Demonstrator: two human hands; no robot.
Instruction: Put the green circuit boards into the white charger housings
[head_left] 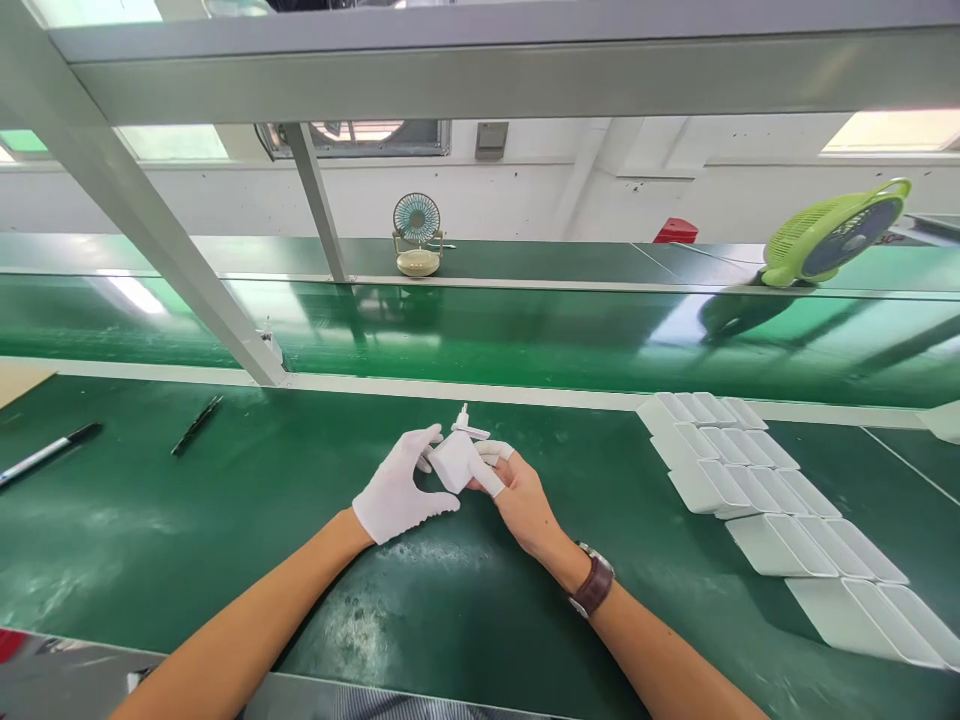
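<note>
Head-worn view, facing forward, angled down; green workbench (pixel 600 470) near

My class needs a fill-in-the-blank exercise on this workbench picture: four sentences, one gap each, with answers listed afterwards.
1. The nozzle-tipped part held in the right hand is ____ in colour.
2. The black pen lies to the ____ of the gloved left hand.
3. The wristwatch is on the ____ wrist.
4. The larger fan has a bright lime-____ casing.

Answers: white; left; right; green.
</note>
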